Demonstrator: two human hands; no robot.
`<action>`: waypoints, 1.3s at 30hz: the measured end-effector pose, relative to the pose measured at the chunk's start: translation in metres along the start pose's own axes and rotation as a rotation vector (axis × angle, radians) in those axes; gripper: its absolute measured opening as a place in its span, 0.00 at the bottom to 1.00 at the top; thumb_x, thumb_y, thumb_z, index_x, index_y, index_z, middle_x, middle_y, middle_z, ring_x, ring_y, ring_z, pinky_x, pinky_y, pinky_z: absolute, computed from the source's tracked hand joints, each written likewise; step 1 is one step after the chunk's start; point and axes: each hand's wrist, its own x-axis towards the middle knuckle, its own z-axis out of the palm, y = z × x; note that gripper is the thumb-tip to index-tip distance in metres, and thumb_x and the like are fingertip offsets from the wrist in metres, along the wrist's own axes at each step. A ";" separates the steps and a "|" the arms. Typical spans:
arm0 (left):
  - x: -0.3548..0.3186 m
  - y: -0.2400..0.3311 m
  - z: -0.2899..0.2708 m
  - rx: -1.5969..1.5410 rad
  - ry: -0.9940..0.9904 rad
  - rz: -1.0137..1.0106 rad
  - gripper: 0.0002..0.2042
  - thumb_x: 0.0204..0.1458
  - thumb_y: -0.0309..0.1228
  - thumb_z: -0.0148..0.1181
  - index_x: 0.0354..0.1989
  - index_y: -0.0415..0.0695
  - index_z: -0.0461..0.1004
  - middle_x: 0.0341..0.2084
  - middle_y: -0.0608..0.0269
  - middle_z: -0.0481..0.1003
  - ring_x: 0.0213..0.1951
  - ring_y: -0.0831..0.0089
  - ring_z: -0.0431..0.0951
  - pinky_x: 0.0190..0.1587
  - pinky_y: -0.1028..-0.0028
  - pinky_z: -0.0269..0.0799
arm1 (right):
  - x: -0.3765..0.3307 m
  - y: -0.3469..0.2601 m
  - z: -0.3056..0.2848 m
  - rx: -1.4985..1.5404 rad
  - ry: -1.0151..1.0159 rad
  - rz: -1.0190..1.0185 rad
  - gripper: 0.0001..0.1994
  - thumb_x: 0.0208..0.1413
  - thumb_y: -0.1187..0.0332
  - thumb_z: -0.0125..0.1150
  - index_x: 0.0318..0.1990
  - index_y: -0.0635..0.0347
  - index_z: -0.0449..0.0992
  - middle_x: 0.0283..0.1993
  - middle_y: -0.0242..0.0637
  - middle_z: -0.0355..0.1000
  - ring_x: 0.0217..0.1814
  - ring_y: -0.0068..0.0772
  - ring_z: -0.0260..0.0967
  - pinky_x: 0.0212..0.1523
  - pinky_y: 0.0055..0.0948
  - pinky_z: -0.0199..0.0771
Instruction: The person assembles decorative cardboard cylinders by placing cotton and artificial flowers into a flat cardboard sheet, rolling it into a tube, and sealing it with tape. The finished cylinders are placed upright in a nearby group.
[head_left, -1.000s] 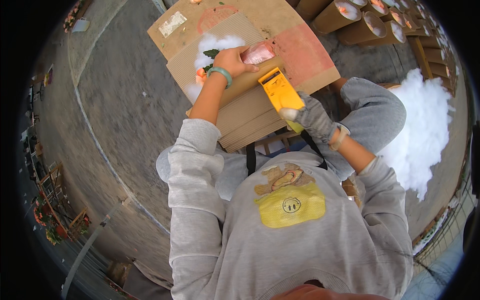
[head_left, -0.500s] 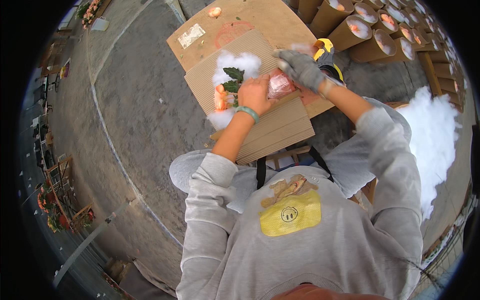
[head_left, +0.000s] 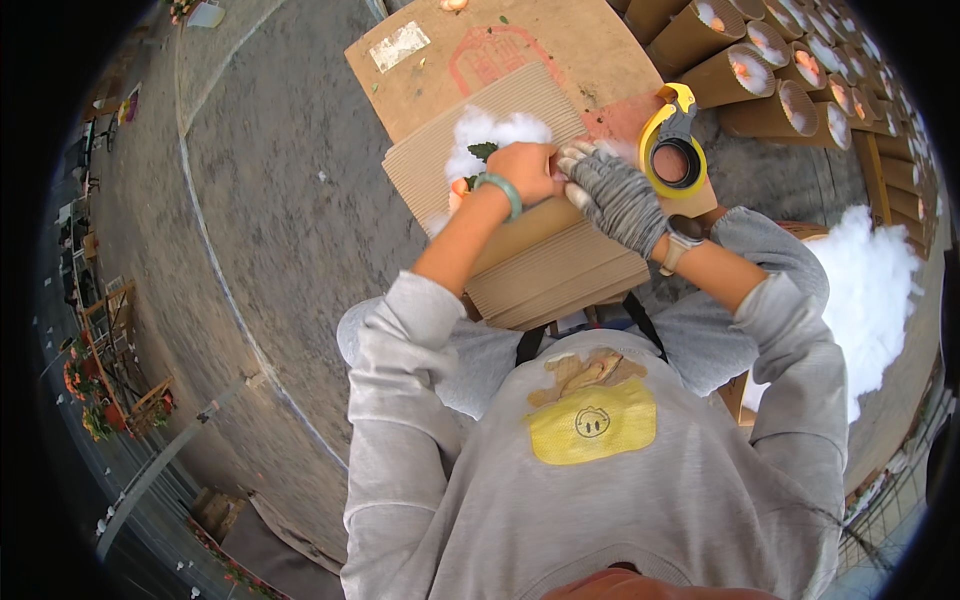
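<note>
My bare left hand (head_left: 528, 172), with a green bangle at its wrist, is closed round the end of a plastic-wrapped bundle, now mostly hidden. My right hand (head_left: 618, 205), in a grey glove, meets it from the right, its fingers pressed together and curled over the same end. An orange flower (head_left: 460, 188) and a green leaf (head_left: 483, 151) stick out left of my left hand. White fluff (head_left: 500, 132) lies behind them. Beneath is ribbed brown cardboard (head_left: 560, 280); a smooth brown strip of it curves up in front of my hands.
A yellow tape dispenser (head_left: 655, 130) stands right of my right hand on a larger cardboard sheet (head_left: 455, 85). Several brown paper cones (head_left: 725, 80) holding fluff and flowers are stacked at the far right. A heap of white fluff (head_left: 860, 290) lies by my right knee.
My right hand has come down and left, onto the bundle beside my left hand. The pink wrapped end that showed between the hands is now nearly covered. The whole view has shifted slightly.
</note>
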 end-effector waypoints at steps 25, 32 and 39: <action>0.045 -0.066 -0.002 0.559 -0.038 -0.014 0.28 0.54 0.51 0.43 0.60 0.49 0.60 0.62 0.53 0.54 0.61 0.54 0.56 0.59 0.49 0.51 | 0.032 0.004 0.009 -0.292 -0.408 -0.141 0.42 0.25 0.53 0.73 0.52 0.62 0.66 0.50 0.44 0.65 0.54 0.44 0.60 0.55 0.38 0.57; 0.044 -0.060 -0.005 0.481 -0.068 -0.061 0.26 0.56 0.52 0.39 0.57 0.50 0.64 0.61 0.55 0.56 0.60 0.55 0.59 0.57 0.49 0.54 | 0.033 -0.008 0.010 -0.225 -0.542 -0.105 0.33 0.26 0.61 0.72 0.47 0.58 0.69 0.41 0.44 0.68 0.47 0.46 0.64 0.50 0.40 0.60; 0.061 -0.060 -0.017 -0.161 -0.204 -0.025 0.34 0.54 0.59 0.33 0.39 0.41 0.77 0.49 0.47 0.70 0.53 0.53 0.65 0.55 0.61 0.60 | 0.075 0.016 0.010 -0.159 -0.641 -0.152 0.40 0.25 0.54 0.74 0.50 0.64 0.68 0.44 0.49 0.70 0.52 0.50 0.64 0.53 0.38 0.63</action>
